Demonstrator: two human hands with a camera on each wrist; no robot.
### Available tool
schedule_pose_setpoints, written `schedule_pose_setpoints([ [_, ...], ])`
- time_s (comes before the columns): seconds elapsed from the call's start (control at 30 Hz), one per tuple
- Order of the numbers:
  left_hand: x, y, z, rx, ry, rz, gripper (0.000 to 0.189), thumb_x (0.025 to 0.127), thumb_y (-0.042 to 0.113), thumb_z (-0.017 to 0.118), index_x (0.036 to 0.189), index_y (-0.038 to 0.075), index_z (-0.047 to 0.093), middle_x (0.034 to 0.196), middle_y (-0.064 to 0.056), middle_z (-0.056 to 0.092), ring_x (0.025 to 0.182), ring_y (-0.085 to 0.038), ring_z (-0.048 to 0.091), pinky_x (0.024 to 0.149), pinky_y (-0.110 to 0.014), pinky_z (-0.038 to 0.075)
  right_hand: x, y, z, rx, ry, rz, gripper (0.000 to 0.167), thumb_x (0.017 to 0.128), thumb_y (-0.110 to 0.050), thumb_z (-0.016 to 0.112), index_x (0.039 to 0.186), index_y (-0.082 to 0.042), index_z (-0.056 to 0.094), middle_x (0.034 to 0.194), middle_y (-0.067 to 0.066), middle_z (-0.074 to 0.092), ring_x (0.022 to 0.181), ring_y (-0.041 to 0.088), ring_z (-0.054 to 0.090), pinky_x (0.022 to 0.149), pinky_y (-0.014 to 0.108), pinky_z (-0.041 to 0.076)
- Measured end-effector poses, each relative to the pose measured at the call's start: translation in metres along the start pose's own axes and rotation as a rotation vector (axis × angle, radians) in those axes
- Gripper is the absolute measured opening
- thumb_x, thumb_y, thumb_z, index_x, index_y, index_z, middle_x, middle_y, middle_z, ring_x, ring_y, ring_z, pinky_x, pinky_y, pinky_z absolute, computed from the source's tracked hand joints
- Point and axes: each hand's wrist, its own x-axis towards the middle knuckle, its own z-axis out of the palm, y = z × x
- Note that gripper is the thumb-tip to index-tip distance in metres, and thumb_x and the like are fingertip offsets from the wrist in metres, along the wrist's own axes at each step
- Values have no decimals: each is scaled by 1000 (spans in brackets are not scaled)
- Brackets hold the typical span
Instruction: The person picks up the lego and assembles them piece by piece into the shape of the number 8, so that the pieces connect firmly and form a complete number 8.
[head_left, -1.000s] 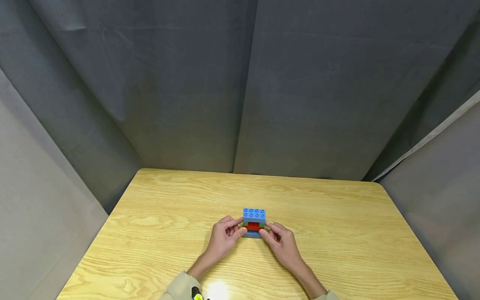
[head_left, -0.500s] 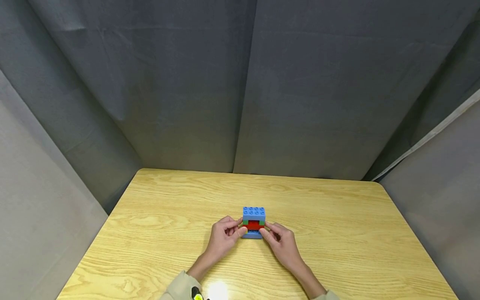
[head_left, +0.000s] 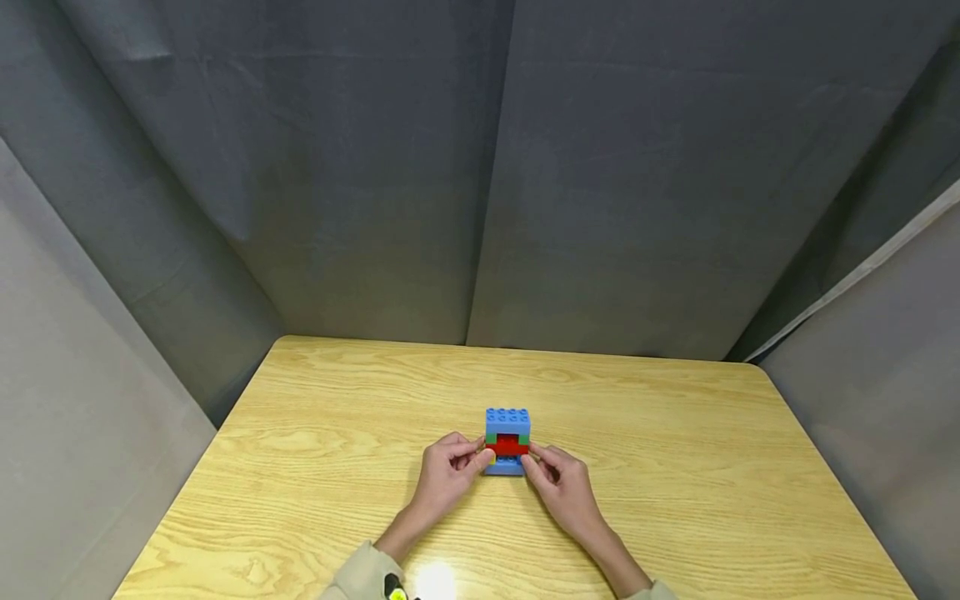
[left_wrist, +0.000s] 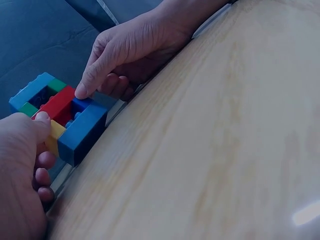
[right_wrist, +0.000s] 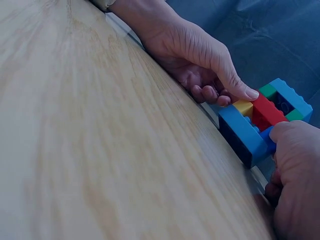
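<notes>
Both hands hold a small tower of toy building bricks between them in the head view. Its blue top brick [head_left: 507, 425] sits over two green bricks [left_wrist: 56, 85], with a red brick [head_left: 507, 447] below. A yellow brick [left_wrist: 56, 133] and a dark blue brick [left_wrist: 80, 104] stand between the red one and the blue bottom brick [head_left: 504, 469]. My left hand [head_left: 441, 475] pinches the tower's left side, thumb in front at the yellow brick. On the opposite side my right hand [head_left: 566, 492] pinches it, thumb close to the dark blue brick. Fingertips behind the tower are hidden.
The tower is over a wooden table [head_left: 337, 400] with rounded far corners. Dark grey curtains [head_left: 375, 183] hang behind it, and lighter grey panels [head_left: 75, 400] flank both sides. A sleeve [head_left: 358, 575] covers the left forearm.
The tower's top has tipped away from me, so more of its front and the bottom brick's studs show. Both hands keep their hold in nearly the same place.
</notes>
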Motion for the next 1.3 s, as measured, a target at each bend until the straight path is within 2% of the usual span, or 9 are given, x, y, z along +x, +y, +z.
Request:
schedule_pose_setpoints([
  [0.23,2,-1,1,13,-1,47,21,92,11,82,107,-4,80,73,-2,59,60,-6,45,52,-16,34,-1,-1,1,15,-23,-19,27,95,0,74,121,7,74,68,-8,52,59,0,42,49,18,37],
  [0.43,2,-2,1,23,-16,52,22,94,10,79,110,-5,78,75,-3,61,60,-7,46,52,-16,35,0,0,1,-15,-46,3,31,94,1,74,125,8,71,70,-12,50,59,-1,41,49,19,37],
  [0.63,2,0,0,88,-34,52,27,98,10,75,118,-8,74,74,-1,56,62,-5,45,52,-16,35,-1,0,1,-64,-89,25,35,98,-4,72,131,8,67,72,-12,47,61,0,40,51,19,38],
  [0.83,2,-2,0,158,-60,77,30,100,9,71,122,-10,71,77,1,55,65,-2,46,53,-16,37,-2,-2,0,-108,-138,77,38,104,-10,66,137,9,63,77,-10,46,65,2,41,55,19,38],
  [1.07,2,-1,0,161,-46,75,27,99,8,71,121,-8,73,79,1,59,65,-2,45,55,-16,37,-2,-4,1,-121,-158,134,42,104,-15,66,139,9,60,85,-6,45,73,7,41,62,21,39],
  [1.3,2,-1,0,156,-25,75,23,97,7,74,115,-6,76,77,2,61,63,-2,45,54,-15,35,-3,-2,2,-163,-158,123,43,105,-20,66,137,8,62,88,-4,43,86,13,39,73,25,36],
])
